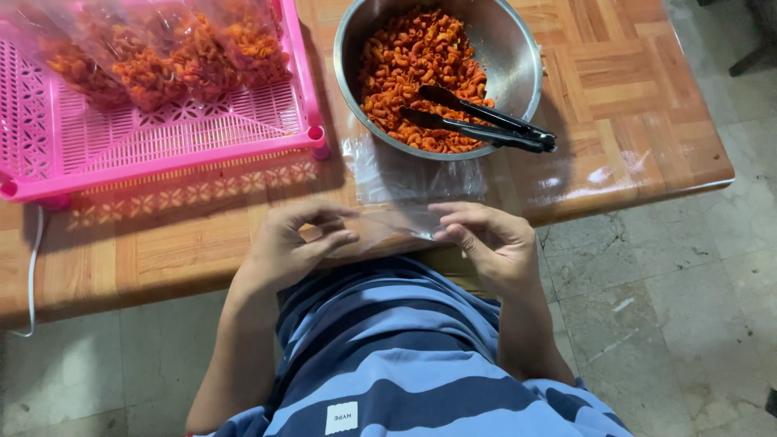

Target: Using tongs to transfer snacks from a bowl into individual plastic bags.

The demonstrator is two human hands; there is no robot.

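My left hand [295,243] and my right hand [486,241] pinch the two ends of a thin clear plastic bag [388,225] at the near edge of the wooden table [631,97]. More clear bags [405,174] lie flat just beyond it. Behind them stands a steel bowl [518,61] of orange seasoned macaroni [405,57], with black tongs [486,121] resting inside, handles over the right rim.
A pink plastic perforated tray [162,137] sits at the far left, holding filled clear bags of the orange macaroni [162,53]. A white cord [34,275] hangs over the table's left edge. Tiled floor lies to the right.
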